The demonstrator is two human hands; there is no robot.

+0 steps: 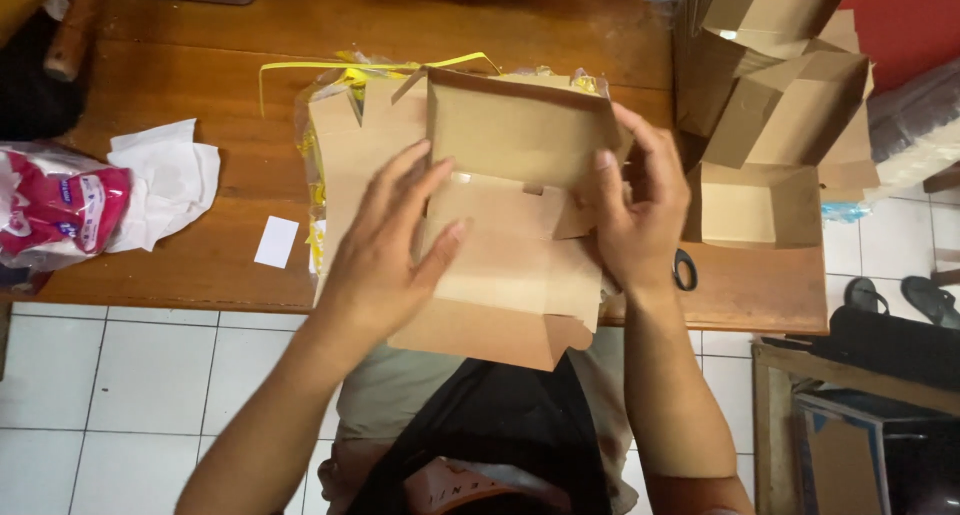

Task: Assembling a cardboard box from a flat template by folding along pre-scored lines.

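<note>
Your left hand (385, 250) and right hand (640, 210) pinch a light, bendable cardboard box (510, 215) by its flaps over the desk (200, 75).

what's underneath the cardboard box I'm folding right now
Under the half-folded box lies a stack of flat cardboard blanks in plastic wrap. The box and both hands cover most of it.
</note>
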